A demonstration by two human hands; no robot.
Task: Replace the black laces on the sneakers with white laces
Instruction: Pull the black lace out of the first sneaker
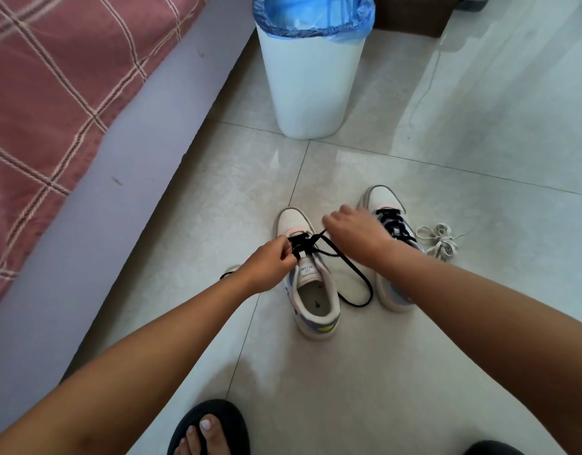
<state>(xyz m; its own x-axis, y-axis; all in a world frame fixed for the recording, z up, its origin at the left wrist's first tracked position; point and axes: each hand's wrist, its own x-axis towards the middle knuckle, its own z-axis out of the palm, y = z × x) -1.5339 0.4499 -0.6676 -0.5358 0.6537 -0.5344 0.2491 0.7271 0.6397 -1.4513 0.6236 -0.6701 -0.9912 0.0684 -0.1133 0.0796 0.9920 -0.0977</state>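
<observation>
Two white sneakers stand side by side on the tiled floor. On the left sneaker [312, 290] the black lace [355, 277] is partly undone, and a long loop of it trails between the shoes. My left hand [270, 264] pinches the lace at the eyelets near the tongue. My right hand [355, 231] holds the lace's other strand just above the shoe's toe end. The right sneaker [386, 205] is still fully laced in black, with my right forearm partly covering it. A bundle of white laces [438, 239] lies on the floor right of that shoe.
A white bin [311, 80] with a blue liner stands beyond the shoes. A bed with a red checked cover [53, 87] runs along the left. My foot in a black sandal [207, 428] is at the bottom edge.
</observation>
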